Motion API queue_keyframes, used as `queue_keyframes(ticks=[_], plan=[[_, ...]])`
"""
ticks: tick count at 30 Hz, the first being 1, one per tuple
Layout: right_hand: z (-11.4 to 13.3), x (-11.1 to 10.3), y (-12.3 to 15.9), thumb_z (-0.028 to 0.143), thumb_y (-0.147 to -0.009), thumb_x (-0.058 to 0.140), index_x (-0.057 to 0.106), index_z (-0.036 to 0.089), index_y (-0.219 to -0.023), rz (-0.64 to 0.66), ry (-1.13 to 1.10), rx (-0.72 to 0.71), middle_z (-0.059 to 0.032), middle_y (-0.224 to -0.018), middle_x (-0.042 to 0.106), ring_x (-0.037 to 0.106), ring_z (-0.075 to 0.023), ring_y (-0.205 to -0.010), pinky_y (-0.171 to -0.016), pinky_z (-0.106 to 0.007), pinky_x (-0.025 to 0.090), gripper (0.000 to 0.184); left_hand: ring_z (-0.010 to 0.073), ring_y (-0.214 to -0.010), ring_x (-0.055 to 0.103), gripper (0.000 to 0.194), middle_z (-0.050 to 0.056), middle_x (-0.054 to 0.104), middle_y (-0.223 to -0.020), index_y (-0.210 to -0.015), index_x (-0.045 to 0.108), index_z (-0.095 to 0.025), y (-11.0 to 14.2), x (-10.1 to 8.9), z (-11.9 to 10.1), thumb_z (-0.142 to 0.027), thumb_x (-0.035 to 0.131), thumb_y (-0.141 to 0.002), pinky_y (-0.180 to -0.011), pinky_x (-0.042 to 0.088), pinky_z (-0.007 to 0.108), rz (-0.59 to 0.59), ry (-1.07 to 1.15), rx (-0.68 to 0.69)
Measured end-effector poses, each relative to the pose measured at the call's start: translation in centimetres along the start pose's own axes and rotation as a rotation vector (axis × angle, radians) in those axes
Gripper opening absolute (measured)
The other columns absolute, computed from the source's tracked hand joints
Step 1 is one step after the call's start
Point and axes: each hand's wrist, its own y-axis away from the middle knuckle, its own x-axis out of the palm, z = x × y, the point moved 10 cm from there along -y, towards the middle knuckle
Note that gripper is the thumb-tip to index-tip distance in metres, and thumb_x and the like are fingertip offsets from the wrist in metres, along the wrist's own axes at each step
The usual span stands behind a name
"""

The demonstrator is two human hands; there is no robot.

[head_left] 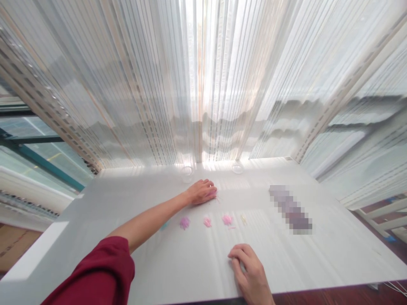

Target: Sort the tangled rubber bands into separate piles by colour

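My left hand (201, 193) reaches across the white table (127, 271), its fingers closed down on a small bunch of thin pink strands (212, 193). A few loose strands stick out past the fingertips. Below it runs a row of small piles: a teal one (164, 226) partly behind my forearm, a purple one (185, 223), a pink one (207, 222), a brighter pink one (227, 219) and a pale yellow one (243, 219). Close to the front edge rests my right hand (251, 269), fingers curled in, with nothing I can make out in them.
Two clear round dishes, one at the left (187, 170) and one at the right (237, 168), stand along the back of the table. A blurred-out purple-grey object (290, 210) lies on the right. Sheer striped curtains (203, 84) hang behind the table's far edge.
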Motion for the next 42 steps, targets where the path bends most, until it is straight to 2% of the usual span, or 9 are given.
queue_keyframes(ticks=[10,17,24,32,36,39,42], plan=[[-0.3,0.3,0.2,0.014,-0.098,0.048,0.067,0.023,-0.090,0.035,0.001,0.025,-0.0067,-0.090,0.068,0.071,-0.0205,-0.084,-0.075,-0.031,0.060,0.022,0.0236,-0.097,0.061,0.027,0.011,0.068,-0.103,-0.107,0.067,-0.020,-0.1,-0.2,0.5,-0.038,0.047,-0.107,-0.086,0.049,0.035,-0.045,0.024,0.012],[0.1,-0.1,0.0,0.012,-0.097,0.049,0.066,0.024,-0.089,0.001,0.002,0.012,-0.0056,-0.089,0.068,0.071,-0.0201,-0.082,-0.074,-0.030,0.060,0.022,0.0218,-0.092,0.061,0.036,0.009,0.067,-0.092,-0.101,0.066,-0.019,-0.4,-0.7,1.2,-0.041,0.039,-0.110,-0.071,0.049,0.029,-0.093,0.022,-0.031],[0.0,0.2,0.1,0.011,-0.097,0.048,0.065,0.024,-0.091,0.039,0.001,0.012,-0.0052,-0.090,0.067,0.070,-0.0197,-0.084,-0.076,-0.030,0.059,0.022,0.0215,-0.088,0.061,0.040,0.009,0.065,-0.088,-0.095,0.064,-0.018,-0.2,-0.8,1.7,-0.042,0.036,-0.110,-0.065,0.044,0.028,-0.115,-0.002,-0.049],[-0.3,0.4,0.3,0.014,-0.099,0.046,0.065,0.024,-0.090,0.027,-0.029,0.051,-0.0058,-0.089,0.066,0.069,-0.0203,-0.084,-0.076,-0.031,0.057,0.023,0.0215,-0.082,0.061,0.040,0.009,0.064,-0.085,-0.092,0.062,-0.017,-0.4,-1.1,1.8,-0.042,0.037,-0.110,-0.062,0.044,0.028,-0.154,-0.023,-0.074],[-0.5,0.2,0.4,0.014,-0.099,0.046,0.065,0.024,-0.087,-0.035,-0.055,0.063,-0.0049,-0.088,0.065,0.068,-0.0198,-0.082,-0.075,-0.031,0.055,0.024,0.0197,-0.083,0.065,0.035,0.008,0.067,-0.088,-0.096,0.065,-0.015,-0.7,-1.5,2.4,-0.037,0.041,-0.110,-0.066,0.051,0.028,-0.187,-0.019,-0.099],[-0.6,0.4,0.5,0.012,-0.097,0.048,0.065,0.024,-0.087,-0.046,-0.057,0.054,-0.0042,-0.088,0.065,0.067,-0.0191,-0.081,-0.075,-0.030,0.055,0.024,0.0183,-0.087,0.068,0.024,0.007,0.069,-0.102,-0.110,0.066,-0.014,-0.8,-1.3,2.9,-0.036,0.057,-0.105,-0.075,0.059,0.034,-0.199,0.003,-0.114],[-0.8,0.5,0.6,0.010,-0.096,0.048,0.066,0.023,-0.088,-0.040,-0.052,0.045,-0.0047,-0.088,0.065,0.067,-0.0194,-0.082,-0.075,-0.030,0.055,0.023,0.0205,-0.096,0.070,0.030,0.008,0.069,-0.118,-0.123,0.065,-0.015,-1.0,-0.9,3.5,-0.035,0.065,-0.101,-0.083,0.062,0.040,-0.199,0.034,-0.130]])
